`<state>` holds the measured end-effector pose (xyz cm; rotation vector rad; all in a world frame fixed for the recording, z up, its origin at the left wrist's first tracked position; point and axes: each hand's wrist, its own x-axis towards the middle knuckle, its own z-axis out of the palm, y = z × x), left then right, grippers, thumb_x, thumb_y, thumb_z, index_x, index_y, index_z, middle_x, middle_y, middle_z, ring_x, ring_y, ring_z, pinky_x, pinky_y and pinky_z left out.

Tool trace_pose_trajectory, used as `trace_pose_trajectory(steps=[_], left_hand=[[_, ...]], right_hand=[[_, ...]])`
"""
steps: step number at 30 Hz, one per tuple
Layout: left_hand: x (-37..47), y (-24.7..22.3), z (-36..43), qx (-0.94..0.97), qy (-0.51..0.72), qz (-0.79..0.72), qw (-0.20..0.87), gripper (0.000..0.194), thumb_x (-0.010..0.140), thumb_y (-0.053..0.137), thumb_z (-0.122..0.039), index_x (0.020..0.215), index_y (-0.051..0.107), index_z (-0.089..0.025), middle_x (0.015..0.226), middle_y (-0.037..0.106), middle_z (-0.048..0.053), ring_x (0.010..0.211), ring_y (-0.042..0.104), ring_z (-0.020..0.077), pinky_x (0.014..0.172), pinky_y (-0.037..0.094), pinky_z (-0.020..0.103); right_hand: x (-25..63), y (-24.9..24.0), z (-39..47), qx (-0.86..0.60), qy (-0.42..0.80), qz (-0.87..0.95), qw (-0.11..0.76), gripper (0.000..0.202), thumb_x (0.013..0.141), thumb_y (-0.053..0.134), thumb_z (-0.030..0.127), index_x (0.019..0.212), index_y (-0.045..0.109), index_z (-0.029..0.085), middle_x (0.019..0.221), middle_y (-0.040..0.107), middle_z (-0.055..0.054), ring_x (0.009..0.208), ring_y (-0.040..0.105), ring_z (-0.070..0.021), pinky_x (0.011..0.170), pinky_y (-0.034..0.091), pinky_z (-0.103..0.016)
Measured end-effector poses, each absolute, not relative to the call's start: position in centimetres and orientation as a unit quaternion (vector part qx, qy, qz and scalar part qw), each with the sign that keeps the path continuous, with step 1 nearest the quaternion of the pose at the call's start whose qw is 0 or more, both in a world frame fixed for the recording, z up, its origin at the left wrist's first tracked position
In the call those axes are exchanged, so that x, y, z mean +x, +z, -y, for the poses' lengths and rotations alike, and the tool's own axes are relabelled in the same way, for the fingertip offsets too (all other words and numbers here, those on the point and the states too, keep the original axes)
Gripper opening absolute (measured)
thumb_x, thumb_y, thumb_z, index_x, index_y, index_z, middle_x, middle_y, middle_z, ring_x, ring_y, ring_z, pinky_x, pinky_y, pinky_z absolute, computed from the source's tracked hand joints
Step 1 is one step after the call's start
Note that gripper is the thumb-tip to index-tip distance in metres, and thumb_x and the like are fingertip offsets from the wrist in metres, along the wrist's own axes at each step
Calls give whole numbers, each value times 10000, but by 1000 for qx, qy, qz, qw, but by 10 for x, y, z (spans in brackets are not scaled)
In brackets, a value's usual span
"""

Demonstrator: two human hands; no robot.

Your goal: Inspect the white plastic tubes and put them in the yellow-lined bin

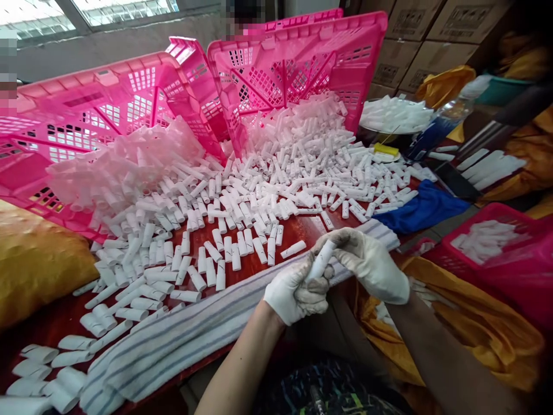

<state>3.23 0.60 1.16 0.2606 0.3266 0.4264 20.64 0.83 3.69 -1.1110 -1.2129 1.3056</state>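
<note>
Both hands wear white gloves with grey, soiled fingertips. My left hand [298,291] is closed around the lower part of a white tube [320,259], above the table's front edge. The fingers of my right hand [367,259] pinch the upper end of that same tube. Many similar short white tubes [246,242], some with a thin dark line, lie on the red table [298,227] beyond my hands. A striped towel [194,323] runs along the front edge, just behind my left hand.
Two pink crates [363,69] stand tipped at the back, tubes spilling from them. Right of the table are a blue cloth [421,207], a pink basket [518,230] of white pieces and an orange sack [479,323]. A yellow sack [43,259] lies left. Cardboard boxes [444,57] are stacked behind.
</note>
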Motion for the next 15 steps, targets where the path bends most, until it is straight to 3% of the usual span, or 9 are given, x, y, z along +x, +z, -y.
trace_pose_trajectory(steps=[6, 15], left_hand=[[33, 10, 0, 55, 190, -138, 970, 347, 876, 571, -466, 885, 558, -120, 515, 305, -108, 340, 56, 6, 371, 139, 172], [45, 4, 6, 52, 187, -127, 973, 384, 856, 587, -498, 909, 563, -118, 534, 299, -109, 350, 80, 10, 384, 183, 177]], right_hand=[[197, 33, -11, -483, 518, 493, 505, 211, 672, 700, 215, 809, 541, 230, 714, 663, 2, 669, 641, -149, 686, 553, -299], [209, 29, -3, -512, 531, 471, 485, 247, 625, 774, 289, 752, 578, 209, 707, 660, -11, 665, 635, -158, 657, 551, -293]])
